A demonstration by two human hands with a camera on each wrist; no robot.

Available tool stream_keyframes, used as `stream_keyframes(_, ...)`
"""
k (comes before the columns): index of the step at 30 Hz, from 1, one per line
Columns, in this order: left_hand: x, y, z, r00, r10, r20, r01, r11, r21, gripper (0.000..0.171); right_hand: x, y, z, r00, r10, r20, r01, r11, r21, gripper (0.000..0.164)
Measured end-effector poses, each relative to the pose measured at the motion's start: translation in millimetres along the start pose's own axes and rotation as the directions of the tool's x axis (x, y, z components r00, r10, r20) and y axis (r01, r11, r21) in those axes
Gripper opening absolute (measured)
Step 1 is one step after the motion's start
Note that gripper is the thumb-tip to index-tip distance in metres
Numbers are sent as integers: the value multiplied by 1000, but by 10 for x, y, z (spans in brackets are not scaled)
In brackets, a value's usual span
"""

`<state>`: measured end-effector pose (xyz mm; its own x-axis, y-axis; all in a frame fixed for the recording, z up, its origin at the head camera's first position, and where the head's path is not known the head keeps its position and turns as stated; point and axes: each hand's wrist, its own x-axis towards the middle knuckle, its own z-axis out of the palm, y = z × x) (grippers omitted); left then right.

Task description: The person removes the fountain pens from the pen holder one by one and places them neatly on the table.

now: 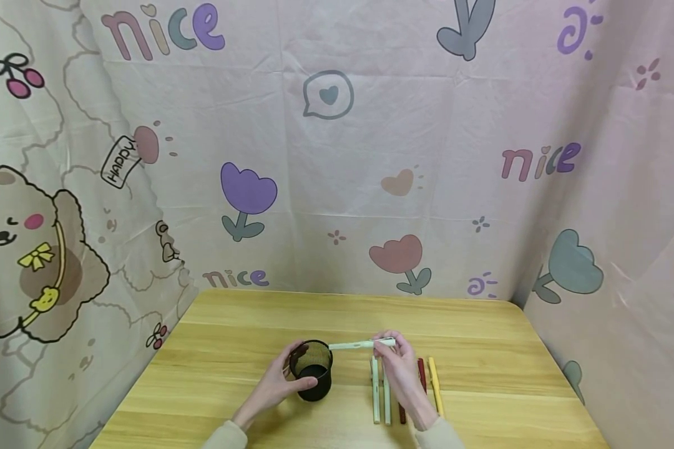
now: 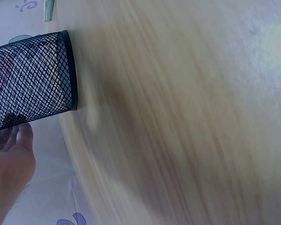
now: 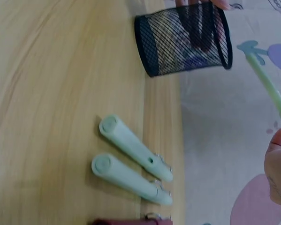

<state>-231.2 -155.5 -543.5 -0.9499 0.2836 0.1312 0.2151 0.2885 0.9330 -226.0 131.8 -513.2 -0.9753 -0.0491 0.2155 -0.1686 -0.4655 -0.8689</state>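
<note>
My left hand (image 1: 278,380) grips a black mesh pen cup (image 1: 324,373) around its side, thumb across the near face. The cup's mouth faces up, and its base is close over the table in the left wrist view, where the cup (image 2: 34,77) shows at the left. Between thumb and fingers, my right hand (image 1: 402,372) pinches a pale green pen (image 1: 351,345) near one end. This pen lies nearly level, its far tip right at the cup's rim. Below that hand, two more pale green pens (image 1: 376,393) lie side by side; they also show in the right wrist view (image 3: 131,143).
Dark red pens (image 1: 422,373) lie right of the green ones, partly hidden by my right hand and forearm. A yellow pen (image 1: 435,386) is at the row's right end. Behind the wooden table (image 1: 247,324) hangs a printed cloth (image 1: 337,162), with more cloth at both sides.
</note>
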Motion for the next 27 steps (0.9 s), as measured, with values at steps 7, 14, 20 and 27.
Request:
stream_keyframes(7,-2,0,-2,1000,-11,-10,11,1000,-2,88,-41,-102,-193,999,6,54,-9,999,44,19)
stream_keyframes(14,-1,5,-5,1000,6,0,-6,1000,16,88,-75,-131,-342,999,-40,-33,42,997,62,26)
stream_keyframes(20,4,2,-1,1000,-7,0,7,1000,-5,88,-116,-175,-472,993,-55,-102,65,994,91,33)
stream_keyframes(27,6,4,-6,1000,-12,9,12,1000,-18,88,-167,-253,-629,994,-76,-81,89,982,169,32)
